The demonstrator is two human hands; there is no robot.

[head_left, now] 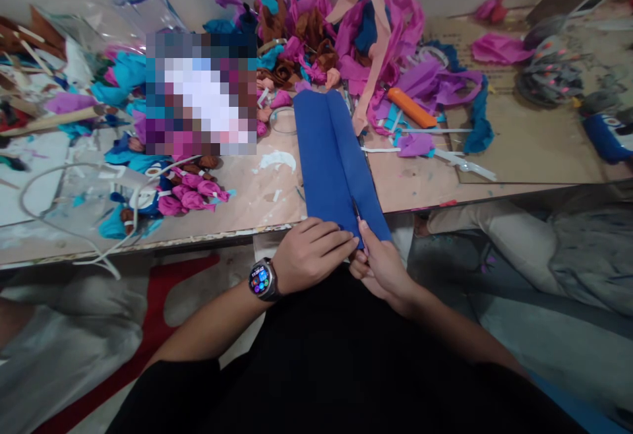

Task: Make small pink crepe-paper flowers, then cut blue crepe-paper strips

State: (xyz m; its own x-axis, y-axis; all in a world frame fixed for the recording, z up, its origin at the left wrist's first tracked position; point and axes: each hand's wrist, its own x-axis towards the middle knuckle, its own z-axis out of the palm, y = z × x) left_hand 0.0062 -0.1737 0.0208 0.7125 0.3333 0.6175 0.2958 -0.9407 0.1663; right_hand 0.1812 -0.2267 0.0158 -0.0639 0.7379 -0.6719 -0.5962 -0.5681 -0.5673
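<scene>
A long blue sheet (324,157) runs from the table over its front edge toward me. A lengthwise line, a slit or fold, divides it, and whether it is paper or cloth I cannot tell. My left hand (314,252), with a smartwatch (262,279) on the wrist, is closed on the sheet's near end, its fingers pressed together. Just right of it, my right hand (383,266) grips scissors (357,212). Their narrow blades point away from me along the line in the sheet; the handles are mostly hidden by my fingers.
Crumpled pink, purple, teal and brown strips (306,25) heap along the wall. An orange-handled tool (411,107) lies right of the sheet. A white cable (64,167) loops at left, near pink wrapped bundles (190,193). Cardboard (494,124) covers the right side. Other people's legs (499,239) show beside me.
</scene>
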